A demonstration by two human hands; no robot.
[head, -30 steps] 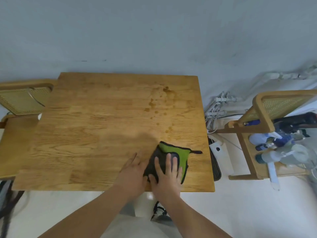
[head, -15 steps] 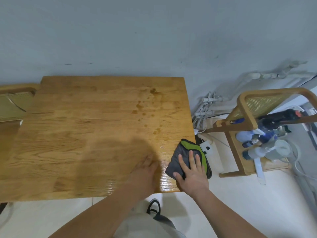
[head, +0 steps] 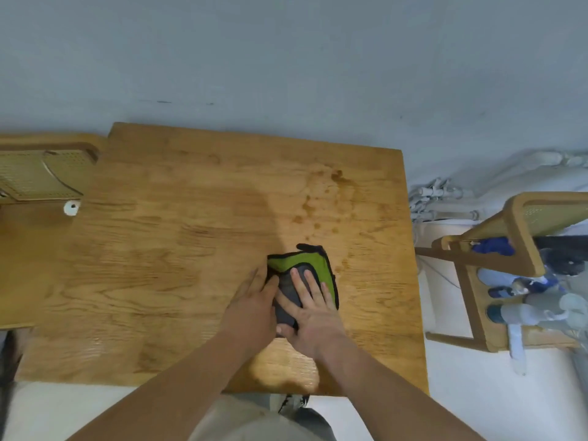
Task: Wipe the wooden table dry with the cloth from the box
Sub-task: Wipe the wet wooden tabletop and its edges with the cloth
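Wiping is under way: the folded green-and-grey cloth (head: 305, 264) lies on the bench (head: 159, 249), right of centre. The right hand (head: 313, 316) presses flat on it, fingers (head: 310, 286) straight and spread, gripping nothing. The left hand (head: 254, 300) lies flat against its left edge. Dark wet spots (head: 315, 211) just beyond look unwiped. A chair (head: 515, 224) with spray bottles (head: 521, 310) stands right, off the bench; nothing blocks the stroke

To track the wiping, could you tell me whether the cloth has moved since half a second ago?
Yes: the cloth slid left, from overhanging the right edge of the table to fully on it.
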